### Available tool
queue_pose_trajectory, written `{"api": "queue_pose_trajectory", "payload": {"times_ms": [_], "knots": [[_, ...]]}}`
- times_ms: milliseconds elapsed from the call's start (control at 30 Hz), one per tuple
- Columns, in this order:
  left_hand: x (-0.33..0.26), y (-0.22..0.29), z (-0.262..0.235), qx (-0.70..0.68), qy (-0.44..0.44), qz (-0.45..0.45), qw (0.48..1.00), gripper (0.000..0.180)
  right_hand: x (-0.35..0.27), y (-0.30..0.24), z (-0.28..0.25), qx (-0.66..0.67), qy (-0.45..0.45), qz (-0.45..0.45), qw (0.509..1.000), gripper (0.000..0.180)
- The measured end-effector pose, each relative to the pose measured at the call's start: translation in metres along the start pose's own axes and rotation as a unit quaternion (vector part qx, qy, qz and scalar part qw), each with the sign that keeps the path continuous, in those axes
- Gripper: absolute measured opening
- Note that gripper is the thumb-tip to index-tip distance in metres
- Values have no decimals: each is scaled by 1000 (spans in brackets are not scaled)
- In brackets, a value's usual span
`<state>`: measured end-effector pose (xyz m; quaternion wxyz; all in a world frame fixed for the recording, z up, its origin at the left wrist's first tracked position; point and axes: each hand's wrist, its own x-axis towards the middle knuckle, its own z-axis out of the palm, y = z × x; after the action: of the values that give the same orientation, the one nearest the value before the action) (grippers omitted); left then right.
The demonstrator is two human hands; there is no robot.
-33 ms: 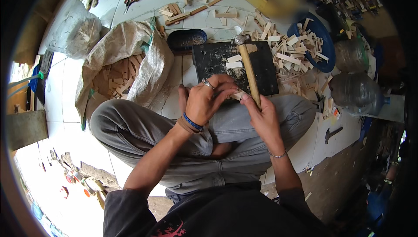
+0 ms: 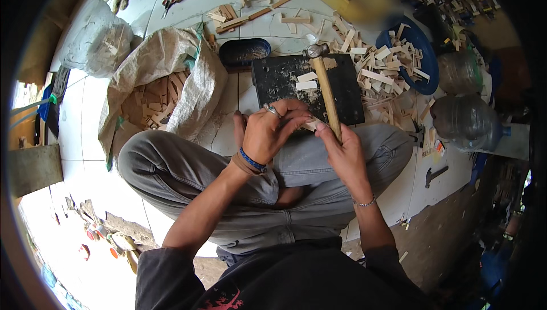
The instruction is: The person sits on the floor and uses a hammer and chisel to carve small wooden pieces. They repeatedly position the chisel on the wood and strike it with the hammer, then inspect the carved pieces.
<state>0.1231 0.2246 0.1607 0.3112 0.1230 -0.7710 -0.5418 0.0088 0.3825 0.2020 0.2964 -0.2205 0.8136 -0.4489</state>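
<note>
ten o'clock: woven sack [image 2: 209, 79], mouth open, wood pieces inside; lower layers hidden.

near centre: left hand [image 2: 263, 133], back up, forearm entering from between seven and eight o'clock. fingers curl toward three o'clock, thumb and fingertips pinched on a small wooden piece [image 2: 311, 123], just off centre toward two o'clock. fingers cover its near end; exact shape unclear.

one o'clock: black block [image 2: 268, 76], two pale pieces [image 2: 306, 81] on it. hammer [image 2: 327, 88] crosses above, handle running toward half past five; head-to-block contact cannot be told.

three o'clock: right hand [image 2: 346, 153], closed around the handle's end, thumb at the small piece; other fingers mostly hidden. forearm enters between four and five.

two o'clock: blue basin [image 2: 431, 54], wood-filled, partly covered.
</note>
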Motion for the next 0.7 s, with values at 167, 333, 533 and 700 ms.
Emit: {"api": "queue_pose_trajectory", "payload": {"times_ms": [167,333,533,700], "knots": [[2,-6,0,-115,-3,-63,991,28,3,-3,-6,59,-28,69,995,31],[2,-7,-3,-79,-42,-4,996,43,5,-5,-6,69,-18,77,995,30],[-2,-6,6,-22,-24,-47,998,45,5,-3,-7,79,-37,107,990,29],[1,-8,5,-47,-32,-56,997,44,8,0,-11,87,-59,106,989,30]]}}
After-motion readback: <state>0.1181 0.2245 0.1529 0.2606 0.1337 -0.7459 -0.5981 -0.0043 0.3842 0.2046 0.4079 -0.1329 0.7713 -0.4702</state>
